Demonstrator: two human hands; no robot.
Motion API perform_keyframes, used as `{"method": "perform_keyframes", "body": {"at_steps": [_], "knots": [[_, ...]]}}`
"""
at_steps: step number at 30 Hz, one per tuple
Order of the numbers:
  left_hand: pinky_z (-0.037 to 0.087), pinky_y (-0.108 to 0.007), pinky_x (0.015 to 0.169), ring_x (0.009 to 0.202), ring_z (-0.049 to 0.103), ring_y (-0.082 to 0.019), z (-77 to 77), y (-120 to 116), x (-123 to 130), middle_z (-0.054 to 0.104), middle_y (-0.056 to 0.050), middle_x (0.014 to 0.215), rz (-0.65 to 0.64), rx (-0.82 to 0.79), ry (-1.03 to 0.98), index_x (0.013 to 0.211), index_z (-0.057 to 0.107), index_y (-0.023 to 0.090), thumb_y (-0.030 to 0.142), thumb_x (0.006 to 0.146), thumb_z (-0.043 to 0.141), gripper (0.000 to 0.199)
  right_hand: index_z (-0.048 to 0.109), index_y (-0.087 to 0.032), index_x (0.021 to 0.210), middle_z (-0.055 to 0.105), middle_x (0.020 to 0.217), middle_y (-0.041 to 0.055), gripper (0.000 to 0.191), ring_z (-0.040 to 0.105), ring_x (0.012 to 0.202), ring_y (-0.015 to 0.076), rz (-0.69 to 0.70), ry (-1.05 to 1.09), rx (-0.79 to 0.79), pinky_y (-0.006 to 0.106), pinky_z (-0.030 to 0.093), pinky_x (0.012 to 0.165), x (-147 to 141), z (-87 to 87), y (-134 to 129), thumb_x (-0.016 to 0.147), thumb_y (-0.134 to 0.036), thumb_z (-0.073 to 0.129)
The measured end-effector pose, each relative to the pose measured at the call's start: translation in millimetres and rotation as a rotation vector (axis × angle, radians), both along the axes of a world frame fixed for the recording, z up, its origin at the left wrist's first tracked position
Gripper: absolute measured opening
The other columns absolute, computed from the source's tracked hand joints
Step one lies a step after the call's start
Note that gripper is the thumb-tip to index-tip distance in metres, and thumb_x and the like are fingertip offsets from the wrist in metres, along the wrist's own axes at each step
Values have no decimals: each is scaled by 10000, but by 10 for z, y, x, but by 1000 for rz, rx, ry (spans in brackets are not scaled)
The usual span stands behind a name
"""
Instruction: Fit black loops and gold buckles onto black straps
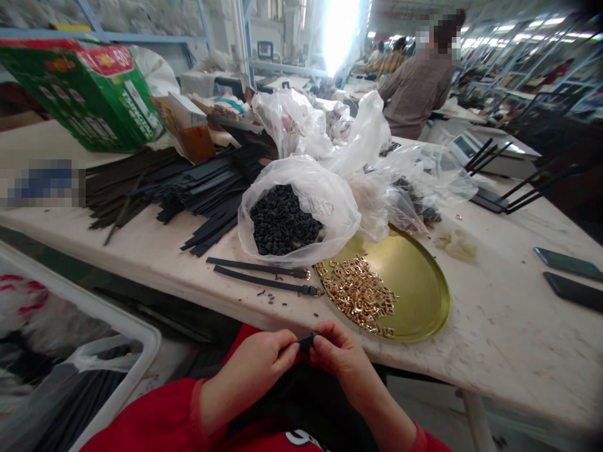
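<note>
Close to my body, just off the table's front edge, a short length of black strap [306,342] shows between my two hands. My left hand [261,364] pinches it between thumb and fingers. On its other end, the fingertips of my right hand [343,356] are closed, hiding what that end carries. Beyond them lie two black straps [264,282] with gold buckles. A gold round tray [419,301] holds a heap of small gold buckles [360,295]. Behind the straps stands an open plastic bag [336,216] full of small black loops [282,220].
Bundles of black strips [202,185] spread over the table's left side, near a green box [94,94]. Clear plastic bags [301,119] pile up behind. Two phones [575,292] lie at right. A white bin [146,351] stands lower left. Another person [414,94] is farther back.
</note>
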State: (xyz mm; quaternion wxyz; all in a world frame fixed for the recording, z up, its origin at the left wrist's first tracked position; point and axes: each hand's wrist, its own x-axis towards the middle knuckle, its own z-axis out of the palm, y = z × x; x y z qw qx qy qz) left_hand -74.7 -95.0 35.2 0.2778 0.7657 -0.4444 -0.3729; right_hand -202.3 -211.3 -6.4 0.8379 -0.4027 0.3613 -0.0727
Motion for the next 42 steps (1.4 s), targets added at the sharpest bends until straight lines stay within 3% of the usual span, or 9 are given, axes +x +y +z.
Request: {"method": "perform_keyframes", "body": {"at_steps": [5,10,15,21,25,29,34,38,42], "knots": [[300,-228,549,619,530,-159,-21,51,-77,594,-11,668,-73,32,38,711,604,189,280,868,415,262,592,-165,763,595,549,-40,312,541,538,109,135,-49,-175,242,405,576,-67,5,53,605,-377,758],[370,-216,507,569,531,-155,42,123,-139,608,-7,730,-34,69,381,1178,495,195,289,876,391,333,591,-163,815,588,570,-34,285,533,541,107,121,-68,-184,244,402,579,-112,60,108,653,-355,724],[419,-229,785,949,562,-197,43,125,-104,587,-54,1144,77,-91,449,1275,424,218,351,884,426,414,550,-169,812,560,610,-33,297,511,528,109,166,-111,-160,240,399,546,-45,12,187,652,-362,708],[396,-242,738,809,541,-200,-119,-22,138,608,-16,824,190,-128,396,914,595,170,389,852,402,299,609,-182,855,576,842,70,153,535,747,189,271,313,-1422,312,396,688,140,220,-560,830,-279,495],[372,-238,637,681,482,-172,-211,-168,190,500,14,670,232,-101,351,748,519,175,363,803,374,244,608,-166,730,595,775,94,166,550,747,216,489,569,-1758,321,369,674,391,276,-885,821,-172,470],[359,-249,587,608,478,-166,-244,-247,226,474,24,603,214,-26,340,697,447,194,341,789,336,206,568,-179,703,594,740,59,136,536,706,194,443,537,-1671,303,348,639,484,224,-1022,802,-178,475],[375,-261,640,649,509,-174,-121,-385,272,530,0,640,163,-82,297,685,467,190,299,798,321,214,490,-193,663,506,607,-9,207,452,575,145,202,293,-1139,266,333,546,373,277,-1161,789,-356,509],[359,-252,647,702,509,-173,94,-477,204,569,-16,732,103,-198,148,739,518,184,291,835,345,225,528,-178,680,570,657,0,326,486,598,125,190,51,-600,247,380,566,260,390,-963,709,-491,614],[319,-256,614,679,506,-173,213,-449,79,569,-23,711,43,-174,-54,716,527,179,245,835,369,209,525,-169,603,625,665,15,363,526,602,111,169,-54,-406,241,415,606,185,409,-645,641,-482,705]]}}
